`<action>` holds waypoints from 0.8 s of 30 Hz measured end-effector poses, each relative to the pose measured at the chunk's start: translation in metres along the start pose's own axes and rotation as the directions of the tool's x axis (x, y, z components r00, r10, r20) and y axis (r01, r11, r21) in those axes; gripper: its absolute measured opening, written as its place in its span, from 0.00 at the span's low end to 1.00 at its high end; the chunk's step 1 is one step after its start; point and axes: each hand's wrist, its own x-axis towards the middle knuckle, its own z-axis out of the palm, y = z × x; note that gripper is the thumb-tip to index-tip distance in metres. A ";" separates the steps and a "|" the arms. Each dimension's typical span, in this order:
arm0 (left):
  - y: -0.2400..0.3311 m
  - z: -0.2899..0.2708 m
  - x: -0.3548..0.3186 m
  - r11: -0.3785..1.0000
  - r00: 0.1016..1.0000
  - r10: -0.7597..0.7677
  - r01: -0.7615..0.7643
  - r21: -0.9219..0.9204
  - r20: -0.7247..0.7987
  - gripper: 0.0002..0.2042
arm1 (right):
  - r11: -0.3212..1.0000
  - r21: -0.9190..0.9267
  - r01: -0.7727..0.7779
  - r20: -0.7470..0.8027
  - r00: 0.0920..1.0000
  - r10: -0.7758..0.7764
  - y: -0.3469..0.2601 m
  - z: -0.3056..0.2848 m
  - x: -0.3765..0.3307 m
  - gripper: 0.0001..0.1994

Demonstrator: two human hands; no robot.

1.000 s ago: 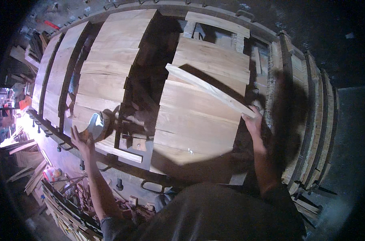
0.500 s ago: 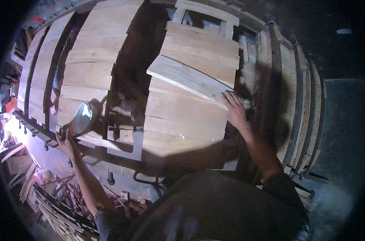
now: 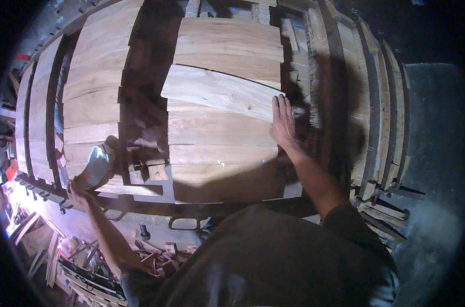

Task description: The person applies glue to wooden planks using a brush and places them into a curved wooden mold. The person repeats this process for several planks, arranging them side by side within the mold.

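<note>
Nearest the body, the left hand point(image 3: 78, 185) is clenched around the lower end of a pale, rounded tool or container point(image 3: 96, 165), too blurred to say which, and holds it over the near edge of the left stack of boards point(image 3: 91, 110), just beside a few small wood blocks point(image 3: 150, 171) in the dark gap between the stacks. If that grip slackens, the pale thing could drop into the gap or off the near edge onto the scrap wood point(image 3: 48, 245) lying below. Further out, the right hand point(image 3: 283, 123) lies flat with its fingers point(image 3: 279, 105) spread and straight, gripping nothing, pressed on the right end of the loose top plank point(image 3: 219, 92). That plank sits skewed on the middle stack of planks point(image 3: 222, 148), its left end jutting slightly past the boards beneath and toward the gap. With only a flat palm holding one end, a push at an angle could swing the plank further askew, send its left end over the gap, or let it slide; the fingertips near the plank's right edge could also be pinched against the upright frames point(image 3: 340, 102) that stand just beside it. Beyond these, the far boards fade into shadow, so any snag there is hard to judge.
</note>
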 end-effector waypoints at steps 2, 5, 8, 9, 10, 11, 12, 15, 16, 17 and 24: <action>0.055 0.000 -0.019 0.990 0.996 -0.068 0.061 -0.123 -0.052 0.18 | 0.999 -0.026 0.033 0.001 0.999 -0.033 0.004 0.002 0.000 0.42; 0.139 0.014 -0.053 0.979 0.997 -0.062 0.051 -0.197 -0.051 0.17 | 0.996 -0.038 0.076 -0.015 0.997 -0.076 0.006 0.004 0.000 0.38; 0.216 0.029 -0.089 0.800 0.839 0.537 -0.539 0.264 0.088 0.16 | 0.993 0.091 0.074 -0.094 0.993 -0.065 0.008 -0.004 0.007 0.33; 0.237 0.036 -0.102 0.774 0.813 0.567 -0.580 0.254 0.132 0.16 | 0.982 0.173 0.076 -0.101 0.993 -0.059 0.012 -0.011 0.011 0.33; 0.258 0.043 -0.115 0.647 0.719 0.666 -0.689 0.328 0.199 0.16 | 0.970 0.242 0.025 -0.048 0.999 -0.014 0.016 -0.019 0.015 0.32; 0.274 0.057 -0.132 0.902 0.897 0.427 -0.432 0.019 0.109 0.16 | 0.917 0.398 -0.036 -0.080 0.994 0.073 0.021 -0.027 0.023 0.29; 0.288 0.072 -0.143 0.957 0.965 0.240 -0.217 -0.191 0.107 0.16 | 0.758 0.628 -0.178 0.028 0.978 0.207 0.028 -0.035 0.033 0.22; 0.322 0.110 -0.178 0.890 0.987 0.059 0.017 -0.456 0.152 0.14 | 0.394 0.807 -0.441 0.388 0.897 0.211 0.056 -0.061 0.050 0.18; 0.330 0.124 -0.191 0.840 0.978 -0.058 0.157 -0.519 0.202 0.12 | 0.330 0.831 -0.447 0.416 0.894 0.164 0.061 -0.064 0.053 0.18; 0.336 0.136 -0.202 0.839 0.971 -0.024 0.149 -0.524 0.237 0.12 | 0.263 0.856 -0.445 0.434 0.895 0.101 0.066 -0.066 0.055 0.18; 0.366 0.188 -0.293 0.836 0.943 -0.078 0.238 -0.494 0.323 0.09 | -0.023 0.866 -0.499 0.500 0.863 0.074 0.066 -0.061 0.035 0.17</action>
